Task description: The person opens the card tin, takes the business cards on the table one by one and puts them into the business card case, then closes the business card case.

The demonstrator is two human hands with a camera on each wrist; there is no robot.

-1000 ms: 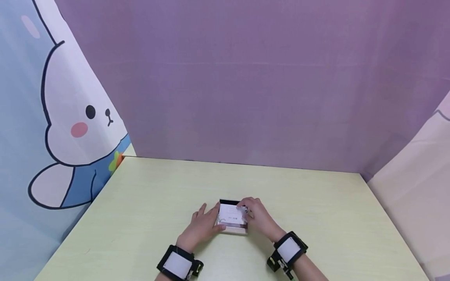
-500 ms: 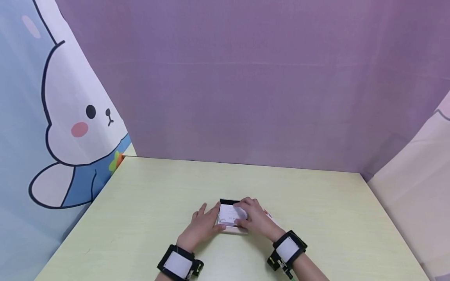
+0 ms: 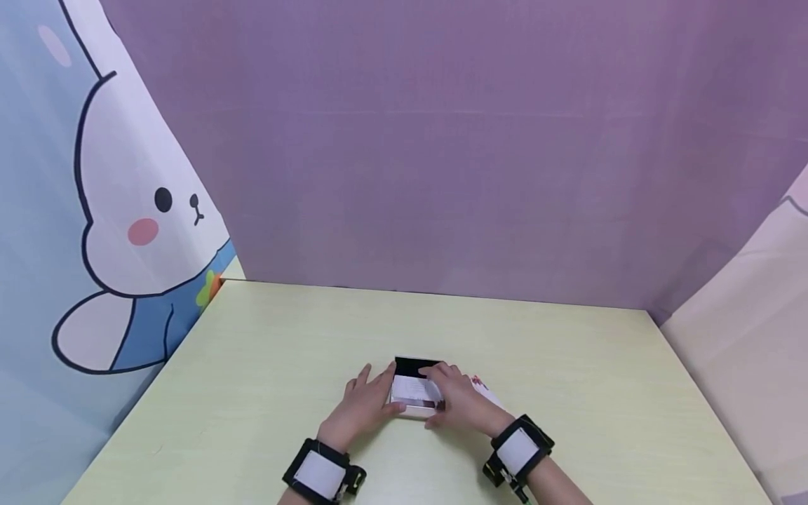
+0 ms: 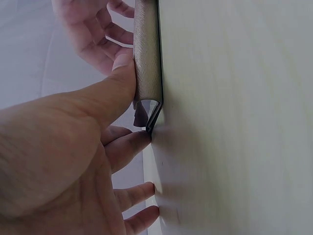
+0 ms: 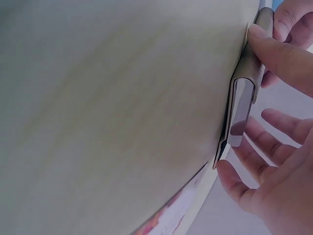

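Black wrist straps frame the nearest edge of the scene, one on each forearm. Just beyond them the left hand (image 3: 366, 405) lies flat on the pale green table (image 3: 265, 365), fingers spread, its thumb pressed against the left side of a small leather-covered card case (image 3: 413, 393), seemingly to keep it from sliding. The right hand (image 3: 457, 400) rests over the case's right side, fingers loosely extended across the white card (image 3: 413, 387) lying in it, apparently pressing it down rather than pinching it. The case sits on the table between the two hands, its dark inner lid (image 3: 413, 365) showing at the far edge. Beside the right hand, a printed white card (image 3: 486, 393) with red marks lies on the table. Farther back hang a purple cloth backdrop (image 3: 442, 154) and, at left, a cartoon rabbit curtain (image 3: 126, 210).
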